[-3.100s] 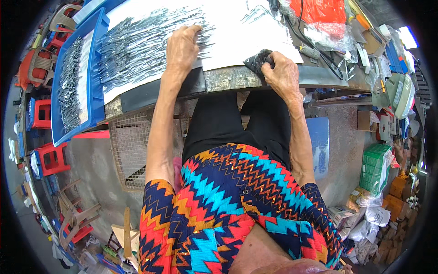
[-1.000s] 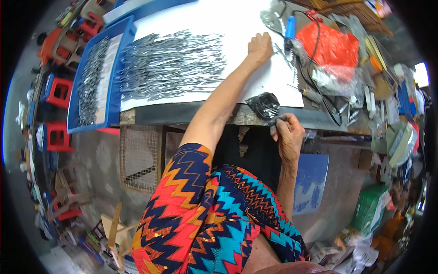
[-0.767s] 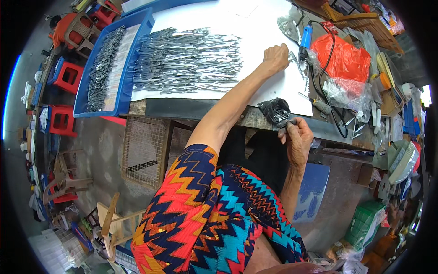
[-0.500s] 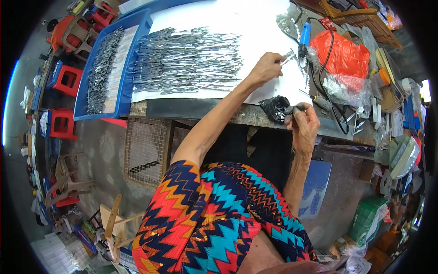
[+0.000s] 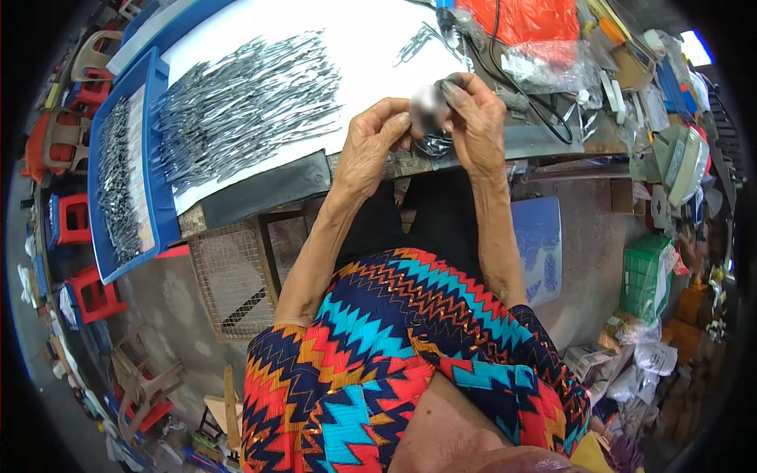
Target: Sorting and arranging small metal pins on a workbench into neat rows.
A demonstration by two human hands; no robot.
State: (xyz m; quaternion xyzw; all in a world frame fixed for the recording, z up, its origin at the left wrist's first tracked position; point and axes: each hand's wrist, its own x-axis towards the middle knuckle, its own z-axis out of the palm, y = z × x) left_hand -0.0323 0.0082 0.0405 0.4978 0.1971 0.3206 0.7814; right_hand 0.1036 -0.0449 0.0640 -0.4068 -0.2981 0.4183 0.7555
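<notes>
My left hand (image 5: 369, 148) and my right hand (image 5: 478, 126) face each other over the table's near edge, fingertips close together. The left thumb and fingers are pinched together; a blurred patch hides what is between the hands. My right thumb and forefinger are also closed, with dark coverings on their tips. Just below the fingers is a black plastic bag (image 5: 433, 147). Several thin grey metal pieces (image 5: 415, 43) lie loose on the white sheet (image 5: 369, 69) beyond my hands. Left of them, a wide spread of slim dark and silvery strips (image 5: 252, 106) covers the sheet.
A blue tray (image 5: 162, 201) with a heap of small dark pieces (image 5: 118, 181) stands at the left. A blue tool (image 5: 446, 17) with a black cable, a red plastic bag (image 5: 524, 24) and clear plastic wrapping (image 5: 544, 69) crowd the right. A wire-mesh frame (image 5: 233, 284) is below the table edge.
My left hand has come back from the loose metal pieces to meet my right hand near the table edge. The whole view has turned and shifted.
</notes>
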